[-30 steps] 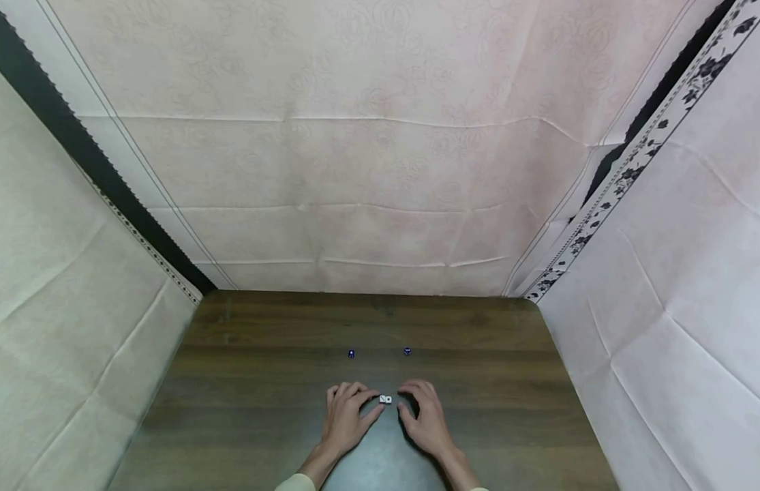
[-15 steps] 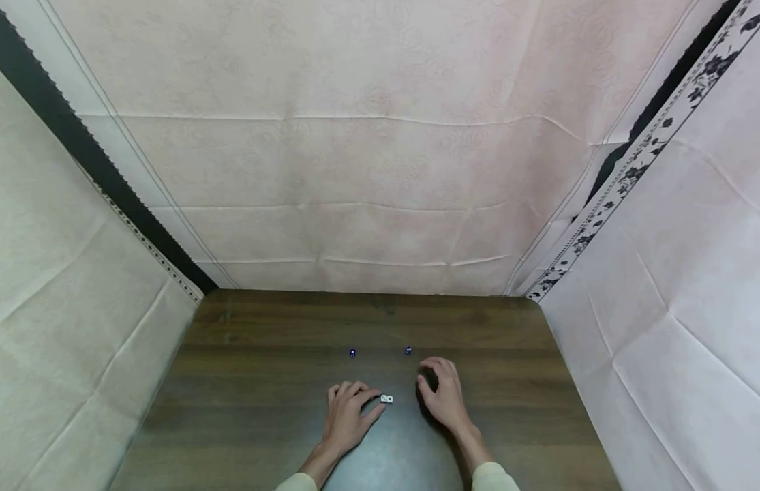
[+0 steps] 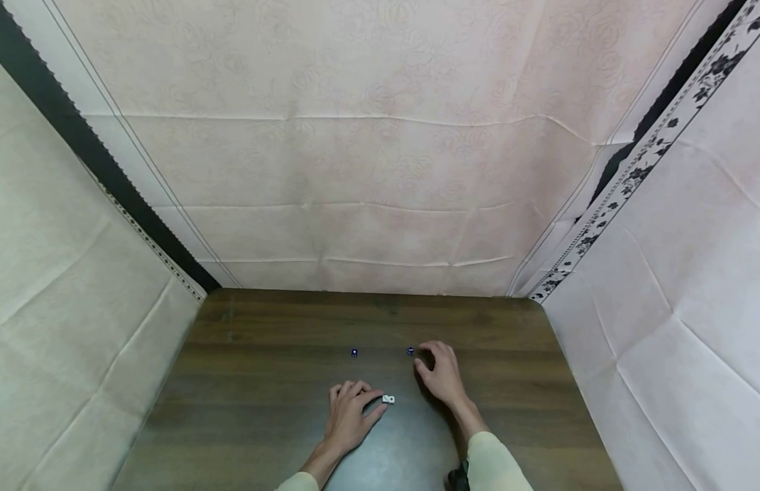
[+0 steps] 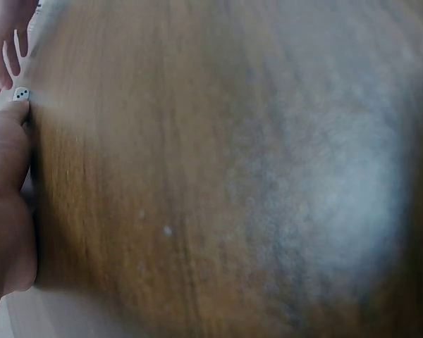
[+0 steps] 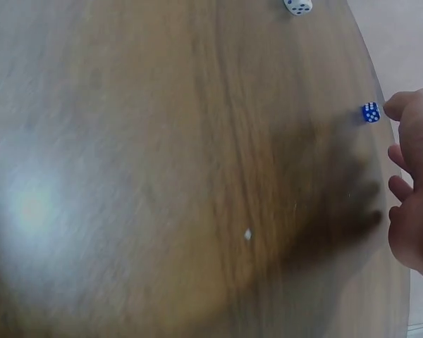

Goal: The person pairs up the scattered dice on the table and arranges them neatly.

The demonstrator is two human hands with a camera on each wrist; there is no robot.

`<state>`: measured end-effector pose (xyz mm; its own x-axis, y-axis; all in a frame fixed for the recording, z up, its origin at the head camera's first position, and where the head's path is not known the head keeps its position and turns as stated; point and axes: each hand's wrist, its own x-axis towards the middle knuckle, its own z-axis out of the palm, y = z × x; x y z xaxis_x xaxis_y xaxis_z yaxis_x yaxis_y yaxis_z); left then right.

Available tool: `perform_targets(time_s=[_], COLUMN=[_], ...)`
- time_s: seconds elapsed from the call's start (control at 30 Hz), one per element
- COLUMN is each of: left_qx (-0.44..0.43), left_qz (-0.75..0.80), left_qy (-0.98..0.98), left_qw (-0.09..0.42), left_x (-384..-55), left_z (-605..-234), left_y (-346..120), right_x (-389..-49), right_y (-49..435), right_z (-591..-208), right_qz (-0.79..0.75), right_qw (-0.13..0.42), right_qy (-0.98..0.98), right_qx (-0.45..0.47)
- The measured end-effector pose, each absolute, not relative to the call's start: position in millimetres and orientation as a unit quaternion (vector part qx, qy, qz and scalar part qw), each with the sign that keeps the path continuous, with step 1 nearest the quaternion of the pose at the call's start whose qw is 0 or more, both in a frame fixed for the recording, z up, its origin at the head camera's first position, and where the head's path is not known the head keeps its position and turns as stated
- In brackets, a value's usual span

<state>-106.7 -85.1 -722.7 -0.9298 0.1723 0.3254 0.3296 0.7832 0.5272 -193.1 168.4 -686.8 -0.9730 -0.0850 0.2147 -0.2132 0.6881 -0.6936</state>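
Your left hand pinches the left white die, seemingly to steady it beside the right white die. Your right hand, thumb and forefinger spread, stands beside the right blue die, presumably spaced to straddle it.

Creased pale cloths border the wooden table on three sides.

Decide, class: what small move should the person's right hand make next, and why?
Probably ease leftward and pinch the nearer blue die: the right hand has its thumb and forefinger parted just beside that die, without gripping it, while the left hand is at the white dice.
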Motion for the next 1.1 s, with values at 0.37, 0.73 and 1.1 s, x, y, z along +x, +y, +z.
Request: perform_targets(time_s=[0.37,0.73,1.1], left_qx=[-0.142,-0.140,-0.138], left_qz=[-0.300,-0.303,-0.304], left_qy=[-0.932,-0.931,-0.932], left_qw=[0.146,0.149,0.144], left_x=[-107.2,-107.9,-108.1], left_z=[-728.2,-726.7,-726.4], left_y=[-84.8,-84.3,-84.7], right_x=[-204.0,-208.6,-203.1], right_y=[150.0,141.8,141.4], right_z=[-701.0,-704.4,-702.4], right_qz=[0.383,0.371,0.386], right_qw=[0.147,0.111,0.135], right_qy=[-0.909,-0.922,-0.912], right_qx=[0.078,0.019,0.031])
